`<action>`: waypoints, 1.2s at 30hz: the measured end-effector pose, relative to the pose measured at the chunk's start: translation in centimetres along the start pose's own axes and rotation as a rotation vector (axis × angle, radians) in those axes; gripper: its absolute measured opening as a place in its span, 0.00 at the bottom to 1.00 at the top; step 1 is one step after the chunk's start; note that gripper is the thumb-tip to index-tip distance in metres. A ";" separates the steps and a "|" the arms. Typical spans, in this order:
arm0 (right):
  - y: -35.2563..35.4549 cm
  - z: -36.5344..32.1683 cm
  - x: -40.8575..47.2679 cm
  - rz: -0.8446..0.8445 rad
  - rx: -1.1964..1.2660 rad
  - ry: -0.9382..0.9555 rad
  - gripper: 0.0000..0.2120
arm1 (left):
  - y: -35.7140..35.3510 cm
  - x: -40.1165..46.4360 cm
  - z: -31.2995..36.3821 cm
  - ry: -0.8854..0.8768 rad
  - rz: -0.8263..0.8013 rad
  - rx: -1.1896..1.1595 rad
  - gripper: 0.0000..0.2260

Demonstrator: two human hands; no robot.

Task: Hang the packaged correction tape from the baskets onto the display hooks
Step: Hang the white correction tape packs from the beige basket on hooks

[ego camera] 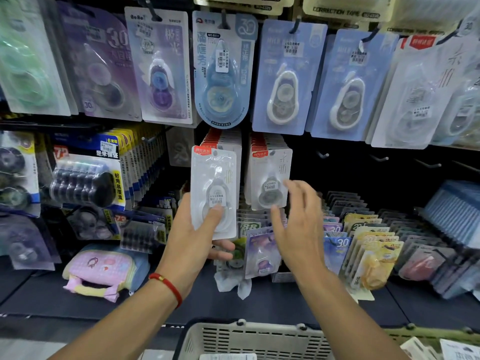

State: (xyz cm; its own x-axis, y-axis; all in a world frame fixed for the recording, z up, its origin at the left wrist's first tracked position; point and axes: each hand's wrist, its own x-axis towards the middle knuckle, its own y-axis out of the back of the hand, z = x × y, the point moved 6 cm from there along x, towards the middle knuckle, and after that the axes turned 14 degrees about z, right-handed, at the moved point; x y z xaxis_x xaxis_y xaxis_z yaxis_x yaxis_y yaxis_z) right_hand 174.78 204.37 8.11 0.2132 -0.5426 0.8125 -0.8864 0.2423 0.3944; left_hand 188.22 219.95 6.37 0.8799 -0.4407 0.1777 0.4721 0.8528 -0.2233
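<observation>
My left hand [193,229] grips a white packaged correction tape [214,189] by its lower end, thumb on the blister, holding it upright in front of a stack of the same packs [224,140] on a hook. My right hand [298,216] is spread, fingers straight, just below and beside a second hanging stack of white packs [271,175]; whether the fingertips touch the front pack I cannot tell. At the bottom edge, a beige basket [249,339] shows one pack inside.
Blue, purple and white correction tape packs [284,76] hang on the upper row. Bare black hooks [379,158] stick out at the right. Trays of upright packs [363,242] fill the lower shelf. A pink pouch [101,268] lies at the left.
</observation>
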 end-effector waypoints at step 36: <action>4.8 9.3 0.4 0.087 0.607 -0.633 0.14 | -8.3 0.2 -3.9 -0.514 -0.463 0.819 0.35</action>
State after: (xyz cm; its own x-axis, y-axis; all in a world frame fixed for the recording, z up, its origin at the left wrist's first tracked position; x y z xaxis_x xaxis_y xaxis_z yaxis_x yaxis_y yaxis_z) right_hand 166.77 197.83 6.29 0.0262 -0.9297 0.3673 -0.9926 -0.0677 -0.1005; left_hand 184.68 211.65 4.53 0.4065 -0.7613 0.5052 0.4069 0.6459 0.6460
